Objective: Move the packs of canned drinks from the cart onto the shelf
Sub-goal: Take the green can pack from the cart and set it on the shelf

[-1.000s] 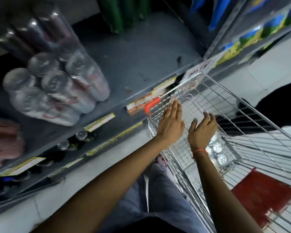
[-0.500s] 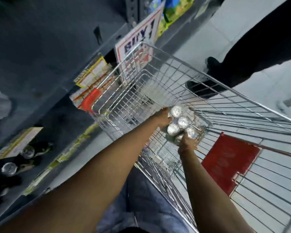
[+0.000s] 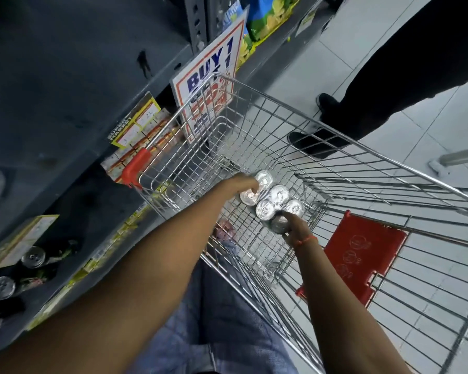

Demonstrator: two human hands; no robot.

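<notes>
A shrink-wrapped pack of silver-topped cans (image 3: 272,201) stands inside the wire cart (image 3: 335,190), near its middle. My left hand (image 3: 239,186) grips the pack's far-left end, fingers curled around a can. My right hand (image 3: 295,228) holds the near-right end from below the rim of the closest can. The grey shelf (image 3: 73,85) stretches along the left, its top board bare in the visible part.
A red child-seat flap (image 3: 362,257) hangs in the cart's near end. A "BUY 1" sign (image 3: 211,74) leans against the shelf post. Loose cans (image 3: 33,256) lie on the lower shelf. Another person's dark legs and shoes (image 3: 324,128) stand beyond the cart.
My hands went from hovering over the cart rim down into it and closed on the pack. The view swung right and down, away from the shelved packs.
</notes>
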